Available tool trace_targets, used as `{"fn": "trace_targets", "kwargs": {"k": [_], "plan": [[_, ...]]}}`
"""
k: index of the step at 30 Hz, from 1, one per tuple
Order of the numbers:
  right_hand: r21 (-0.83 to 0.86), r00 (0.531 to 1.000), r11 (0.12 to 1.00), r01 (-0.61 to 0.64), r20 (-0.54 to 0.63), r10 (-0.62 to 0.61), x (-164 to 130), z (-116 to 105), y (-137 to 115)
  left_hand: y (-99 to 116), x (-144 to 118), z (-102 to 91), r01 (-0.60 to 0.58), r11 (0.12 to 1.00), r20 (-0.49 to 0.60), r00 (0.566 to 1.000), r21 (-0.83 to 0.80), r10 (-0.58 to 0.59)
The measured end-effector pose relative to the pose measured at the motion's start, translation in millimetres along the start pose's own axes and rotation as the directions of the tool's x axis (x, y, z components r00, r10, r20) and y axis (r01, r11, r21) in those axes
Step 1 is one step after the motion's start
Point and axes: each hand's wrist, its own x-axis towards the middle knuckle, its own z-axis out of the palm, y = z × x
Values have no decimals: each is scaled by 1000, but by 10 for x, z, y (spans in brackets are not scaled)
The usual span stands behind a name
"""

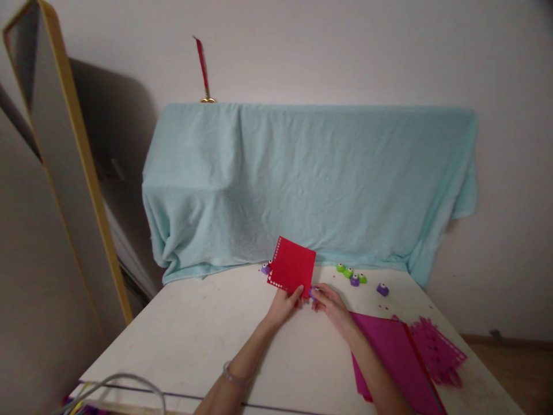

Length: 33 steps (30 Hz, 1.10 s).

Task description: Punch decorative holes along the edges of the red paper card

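Left hand (286, 304): my fingers pinch the square red paper card (292, 267) – its lower edge.
Right hand (329, 301): curled shut on a small purple paper punch (313, 292) – at the card's corner.

Single head cam, looks fwd & down over white table (194, 340), wall beyond, hands mid-distance.

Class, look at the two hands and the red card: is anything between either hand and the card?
Nothing visible. The left hand holds the red card at its lower edge; the right hand presses a small purple punch against the card's corner.
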Motion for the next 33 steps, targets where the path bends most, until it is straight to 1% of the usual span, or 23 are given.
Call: {"fn": "trace_targets", "kwargs": {"k": [6, 15, 21, 27, 33], "plan": [[-7, 1000, 1000, -9, 13, 9, 8, -5, 21, 14, 6, 3, -17, 1000, 19, 1000, -8, 17], [-3, 999, 1000, 6, 36, -6, 5, -38, 54, -27, 9, -11, -16, 998, 5, 1000, 54, 16], [4, 1000, 1000, 5, 23, -5, 41, -75, 101, -36, 12, -15, -4, 999, 27, 1000, 51, 3], [-5, 1000, 1000, 8, 19, -8, 25, -59, 73, -2, -3, -21, -21, 996, 34, 999, 86, 18], [-37, 999, 999, 24, -31, -25, 33, -66, 49, -40, 2, -21, -11, 993, 28, 1000, 120, 8]]}}
